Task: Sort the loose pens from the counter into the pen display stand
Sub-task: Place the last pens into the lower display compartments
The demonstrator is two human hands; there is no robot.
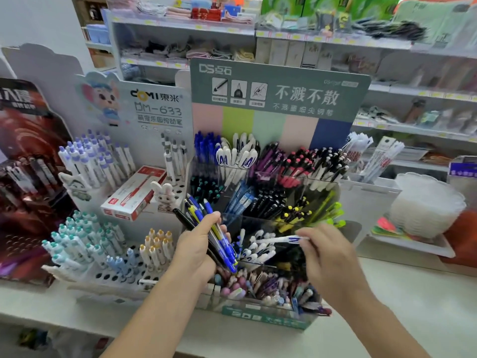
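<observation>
Here, at a shop counter (402, 301), a person's left hand (196, 250) grips a bundle of pens (206, 228), mostly blue, just in front of the tiered pen display stand (278, 104). The right hand (326, 254) pinches a white pen (280, 239), held level over a compartment of similar white pens.

The green header card (280, 86) of the pen display stand reads "DS点石" and "不溅不散" (smaller lines beneath are blurred). The white card (157, 104) beside it says "DOMI東米" and "DM-633".
</observation>
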